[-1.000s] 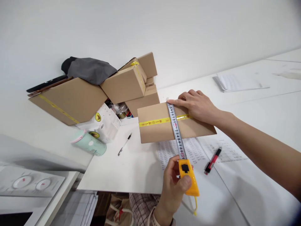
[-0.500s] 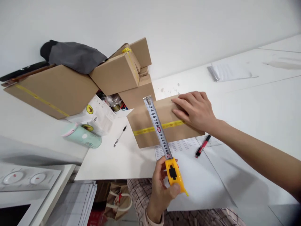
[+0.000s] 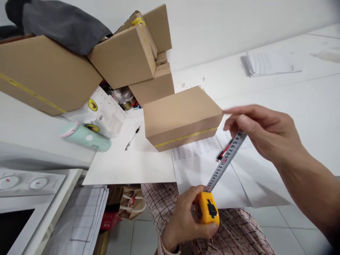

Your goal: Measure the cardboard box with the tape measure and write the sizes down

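In the head view, our left hand (image 3: 186, 221) wraps its fingers around the yellow tape measure (image 3: 207, 211) near the tabletop (image 3: 292, 117) edge. Our right hand (image 3: 265, 131) pinches the blade's far end (image 3: 239, 136), just right of the cardboard box (image 3: 182, 117), not touching it. A red pen (image 3: 222, 153) lies under the blade.

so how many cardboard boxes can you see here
5: the near box by the printed sheets, a large box at left under dark cloth, and three stacked behind. More may be hidden.
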### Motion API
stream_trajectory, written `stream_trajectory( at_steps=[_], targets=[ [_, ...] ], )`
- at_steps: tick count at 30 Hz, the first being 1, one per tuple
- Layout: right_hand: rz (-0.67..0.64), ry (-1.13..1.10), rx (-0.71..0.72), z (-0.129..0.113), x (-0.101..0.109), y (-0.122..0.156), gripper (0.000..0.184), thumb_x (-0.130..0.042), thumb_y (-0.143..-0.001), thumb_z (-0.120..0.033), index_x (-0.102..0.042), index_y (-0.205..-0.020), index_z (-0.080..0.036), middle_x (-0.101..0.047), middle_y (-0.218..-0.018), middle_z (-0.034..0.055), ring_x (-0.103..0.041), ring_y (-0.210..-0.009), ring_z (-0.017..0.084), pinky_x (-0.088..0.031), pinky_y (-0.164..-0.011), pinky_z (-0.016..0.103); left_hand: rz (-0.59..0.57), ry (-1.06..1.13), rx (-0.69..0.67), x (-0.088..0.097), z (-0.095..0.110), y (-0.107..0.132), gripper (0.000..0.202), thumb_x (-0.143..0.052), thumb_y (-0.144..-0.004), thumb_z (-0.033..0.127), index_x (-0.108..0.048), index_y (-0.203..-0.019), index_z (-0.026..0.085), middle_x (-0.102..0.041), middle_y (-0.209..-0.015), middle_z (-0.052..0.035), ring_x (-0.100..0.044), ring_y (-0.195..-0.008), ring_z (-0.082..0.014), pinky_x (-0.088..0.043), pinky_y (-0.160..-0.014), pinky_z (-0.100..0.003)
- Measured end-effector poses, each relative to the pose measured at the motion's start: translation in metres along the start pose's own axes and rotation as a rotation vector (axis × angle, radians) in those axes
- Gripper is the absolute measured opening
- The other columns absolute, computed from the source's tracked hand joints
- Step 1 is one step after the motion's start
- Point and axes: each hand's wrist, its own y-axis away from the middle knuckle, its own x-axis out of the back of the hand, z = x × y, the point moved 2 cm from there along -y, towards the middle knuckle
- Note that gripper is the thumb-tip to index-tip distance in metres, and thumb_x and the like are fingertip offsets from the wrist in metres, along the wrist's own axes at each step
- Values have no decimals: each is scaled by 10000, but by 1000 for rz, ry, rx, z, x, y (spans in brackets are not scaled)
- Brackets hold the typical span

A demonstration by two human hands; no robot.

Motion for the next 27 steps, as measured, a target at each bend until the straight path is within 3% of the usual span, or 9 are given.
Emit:
stream_trajectory(
  at_steps=[3,8,11,13,15,17,20,23,27],
  targets=[
    [9,1,-6,-3,3,21,145,-658,-984,-353,-791,-1001,-296,-670,-737,11,-616,-648,152,-503,-536,287,2,-43,2,-1,1,2,857,-887,-588,306,-590,-1391,261,-702,-1283,-84,-678,-1096,-307,-556,-1016,-451],
    [-114,128,225,5,-32,74,275,-582,-990,-118,-731,-1137,-296,-699,-764,0,-661,-648,140,-523,-511,253,66,40,-13,-3,2,-6,1197,-901,-621,308,-233,-1613,290,-660,-1352,-107,-673,-1152,-310,-544,-1034,-520],
    [-141,225,397,16,-50,99,330,-542,-987,-92,-685,-1241,-246,-721,-898,52,-693,-759,164,-567,-607,281,71,-13,-110,-5,8,-12,1176,-896,-638,294,-225,-1604,267,-647,-1364,-128,-667,-1190,-323,-549,-1041,-520],
    [-76,371,423,29,-49,104,296,-557,-987,-151,-696,-1236,-228,-724,-994,93,-704,-864,203,-577,-689,325,97,-78,-181,-3,13,-15,1116,-879,-670,304,-249,-1590,264,-661,-1339,-125,-690,-1154,-314,-583,-1000,-504],
    [65,593,313,48,-36,100,251,-561,-997,-226,-726,-1186,-223,-724,-973,98,-692,-851,217,-542,-683,339,186,-167,-280,6,21,-18,1041,-854,-712,342,-284,-1580,267,-673,-1311,-121,-712,-1103,-306,-618,-947,-498],
    [158,810,86,71,-19,91,281,-510,-1025,-302,-739,-1169,-227,-726,-890,81,-673,-798,220,-476,-631,338,321,-302,-430,24,34,-22,953,-837,-747,374,-351,-1559,265,-672,-1301,-127,-716,-1084,-308,-643,-897,-486],
    [58,963,-225,99,-3,79,382,-408,-1046,-409,-740,-1162,-259,-752,-892,67,-678,-860,255,-401,-614,339,523,-555,-711,61,65,-37,851,-842,-790,313,-427,-1532,270,-672,-1302,-115,-702,-1118,-294,-655,-869,-448],
    [-39,978,-374,109,-2,73,420,-366,-1030,-462,-726,-969,-255,-751,-898,65,-669,-883,267,-351,-605,332,736,-770,-865,97,101,-65,850,-843,-821,307,-406,-1549,303,-625,-1398,-90,-640,-1261,-308,-614,-968,-475],
    [-40,970,-443,106,-9,72,433,-422,-972,-564,-577,-738,-234,-685,-760,66,-626,-775,249,-324,-591,323,729,-909,-874,126,128,-114,656,-682,-964,382,-388,-1546,310,-557,-1511,-94,-524,-1413,-298,-466,-1148,-477]
  ],
)
